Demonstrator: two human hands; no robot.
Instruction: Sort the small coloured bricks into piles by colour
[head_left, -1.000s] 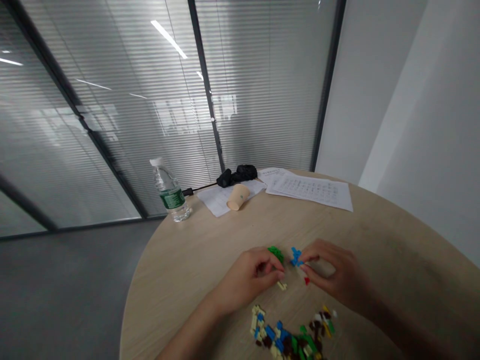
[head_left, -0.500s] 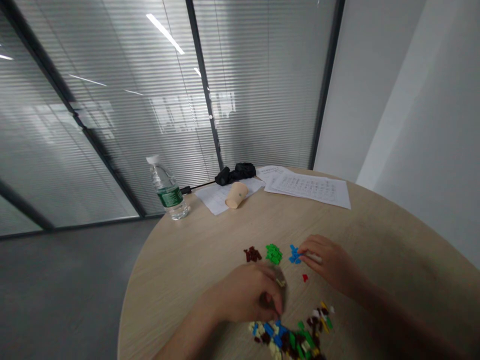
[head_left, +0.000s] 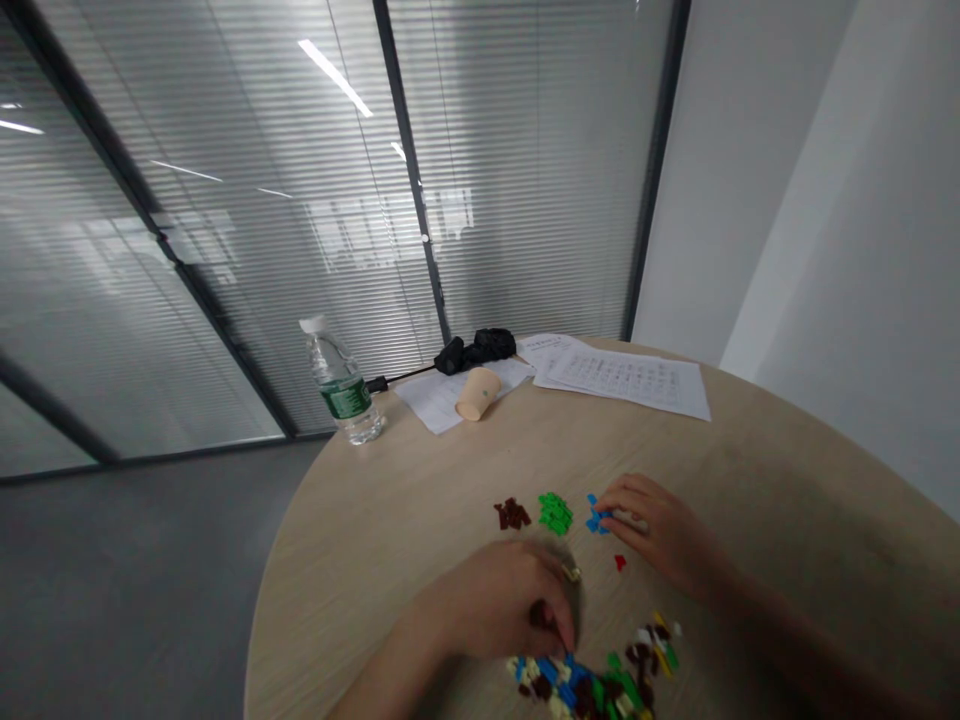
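Observation:
My left hand [head_left: 514, 600] reaches over the near edge of a mixed pile of small toy bricks [head_left: 581, 690]. Its thumb and index finger are pinched on a blue brick [head_left: 569, 659] at the pile's top. My right hand [head_left: 660, 525] is at the small blue brick group [head_left: 594, 521], its fingertips closed on a blue piece there. Left of that group lie a green brick heap [head_left: 555, 513] and a dark brown heap [head_left: 512, 514]. One red brick [head_left: 620, 563] lies below my right fingers. Cream bricks [head_left: 573, 574] show partly behind my left hand.
Farther back on the round wooden table [head_left: 360, 530] stand a water bottle [head_left: 346, 395] and a tipped paper cup [head_left: 478, 394]. Printed sheets [head_left: 626, 380] and a black folded umbrella-like item [head_left: 487, 346] lie by the glass wall.
The view has shifted slightly, so everything sits a little lower and to the right. Both hands keep nearly the same places, the left at the mixed pile, the right at the blue group.

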